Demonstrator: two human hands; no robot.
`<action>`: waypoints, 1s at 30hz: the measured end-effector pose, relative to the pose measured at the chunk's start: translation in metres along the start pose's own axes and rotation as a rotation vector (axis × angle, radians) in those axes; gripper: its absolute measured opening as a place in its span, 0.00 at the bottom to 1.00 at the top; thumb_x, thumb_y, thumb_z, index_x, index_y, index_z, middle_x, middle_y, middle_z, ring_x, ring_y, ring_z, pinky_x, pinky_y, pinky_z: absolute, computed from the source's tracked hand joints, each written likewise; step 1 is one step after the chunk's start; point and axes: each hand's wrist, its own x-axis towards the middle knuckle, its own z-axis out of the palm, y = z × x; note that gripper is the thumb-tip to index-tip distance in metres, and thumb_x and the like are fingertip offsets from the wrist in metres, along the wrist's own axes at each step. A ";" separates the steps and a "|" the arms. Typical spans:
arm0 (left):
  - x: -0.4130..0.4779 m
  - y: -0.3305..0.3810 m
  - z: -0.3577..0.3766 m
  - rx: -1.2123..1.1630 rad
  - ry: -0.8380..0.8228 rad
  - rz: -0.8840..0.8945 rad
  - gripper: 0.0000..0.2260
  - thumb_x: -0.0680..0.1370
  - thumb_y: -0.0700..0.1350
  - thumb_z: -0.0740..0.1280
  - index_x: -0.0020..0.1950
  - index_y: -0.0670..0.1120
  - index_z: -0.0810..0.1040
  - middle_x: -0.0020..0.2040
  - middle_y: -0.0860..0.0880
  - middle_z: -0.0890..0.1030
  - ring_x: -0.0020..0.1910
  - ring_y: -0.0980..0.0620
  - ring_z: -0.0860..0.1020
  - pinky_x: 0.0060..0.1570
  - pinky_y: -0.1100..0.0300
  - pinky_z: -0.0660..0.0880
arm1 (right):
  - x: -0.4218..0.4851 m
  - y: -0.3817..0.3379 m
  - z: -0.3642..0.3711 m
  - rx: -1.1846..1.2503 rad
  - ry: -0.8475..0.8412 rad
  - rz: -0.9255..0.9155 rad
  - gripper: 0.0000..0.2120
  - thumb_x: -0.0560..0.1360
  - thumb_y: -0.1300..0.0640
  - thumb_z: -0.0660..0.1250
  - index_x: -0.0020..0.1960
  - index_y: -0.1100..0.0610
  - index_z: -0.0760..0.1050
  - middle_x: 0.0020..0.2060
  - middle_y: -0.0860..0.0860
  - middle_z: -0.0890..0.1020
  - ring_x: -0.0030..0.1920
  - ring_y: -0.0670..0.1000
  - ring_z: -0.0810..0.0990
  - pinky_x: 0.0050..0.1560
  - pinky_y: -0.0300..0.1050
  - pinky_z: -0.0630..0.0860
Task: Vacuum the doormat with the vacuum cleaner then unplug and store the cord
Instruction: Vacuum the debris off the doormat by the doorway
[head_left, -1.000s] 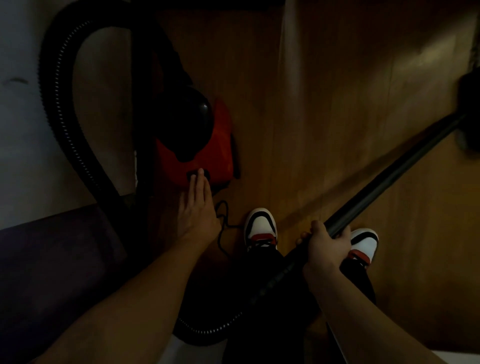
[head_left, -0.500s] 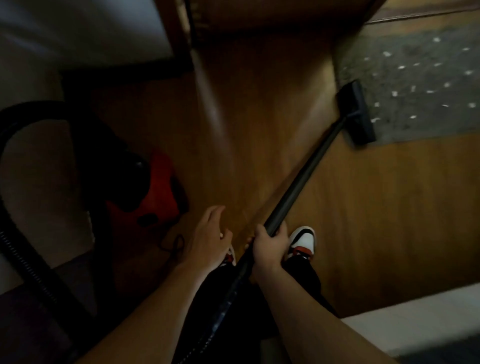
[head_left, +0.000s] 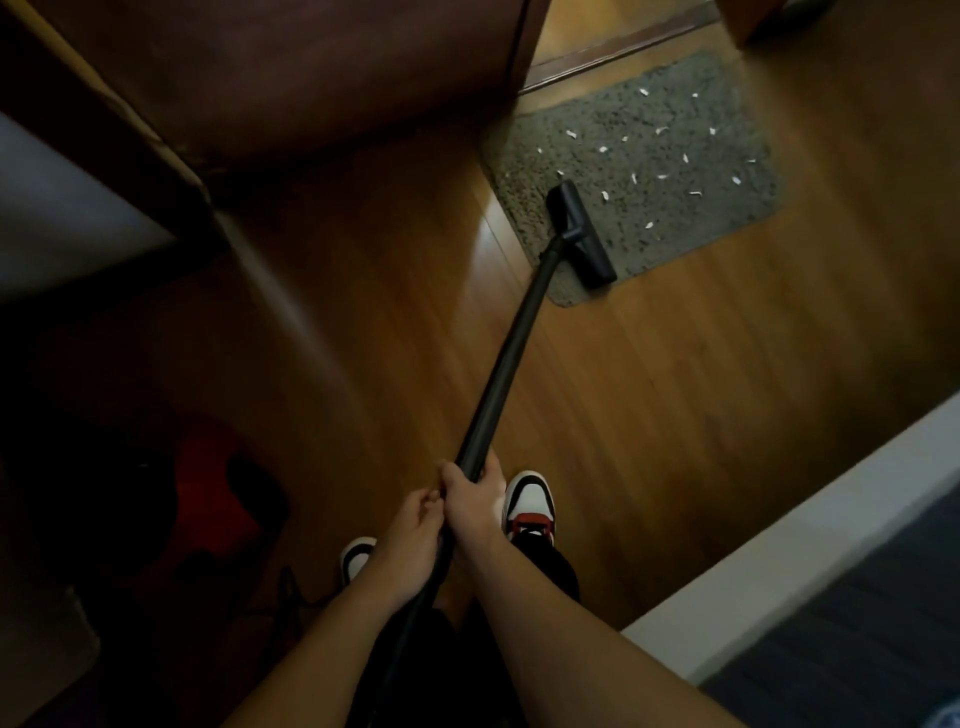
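Note:
A grey speckled doormat (head_left: 675, 171) lies on the wooden floor at the upper right, with several small white scraps scattered on it. The black vacuum floor head (head_left: 579, 234) rests on the mat's near left edge. The black wand (head_left: 509, 358) runs from the head down to my hands. My right hand (head_left: 475, 501) is shut around the wand. My left hand (head_left: 410, 535) grips the wand just below it, the two hands touching. The red vacuum body (head_left: 218, 493) sits in deep shadow at the lower left, with a dark cord (head_left: 291, 592) beside it.
A dark wooden door (head_left: 311, 78) stands at the upper left, with a threshold (head_left: 613, 47) behind the mat. A white ledge (head_left: 779, 561) runs along the lower right. My two white, red and black shoes (head_left: 527, 501) stand on the floor under my hands.
My left hand has left the red vacuum body and closed on the wand below my right hand. The view has swung right, and the floor head has come onto the mat's edge.

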 end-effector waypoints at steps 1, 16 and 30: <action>-0.003 0.002 0.005 -0.020 -0.042 -0.028 0.14 0.84 0.57 0.51 0.68 0.58 0.64 0.53 0.51 0.77 0.48 0.47 0.81 0.39 0.53 0.82 | 0.005 -0.001 -0.004 0.016 -0.010 0.009 0.13 0.76 0.59 0.70 0.59 0.53 0.73 0.36 0.53 0.78 0.33 0.51 0.79 0.36 0.47 0.78; 0.020 0.034 0.045 -0.045 -0.024 -0.073 0.11 0.82 0.52 0.62 0.52 0.45 0.75 0.41 0.46 0.78 0.31 0.51 0.77 0.31 0.60 0.76 | 0.069 -0.068 -0.043 0.152 -0.133 0.051 0.35 0.81 0.64 0.64 0.81 0.41 0.55 0.44 0.56 0.79 0.30 0.48 0.77 0.31 0.44 0.79; 0.026 0.068 0.063 -0.021 0.039 0.064 0.13 0.81 0.55 0.63 0.52 0.45 0.74 0.35 0.45 0.74 0.22 0.51 0.69 0.21 0.62 0.68 | 0.088 -0.094 -0.045 0.059 -0.059 0.034 0.34 0.81 0.63 0.64 0.80 0.40 0.55 0.46 0.57 0.78 0.28 0.48 0.77 0.30 0.45 0.78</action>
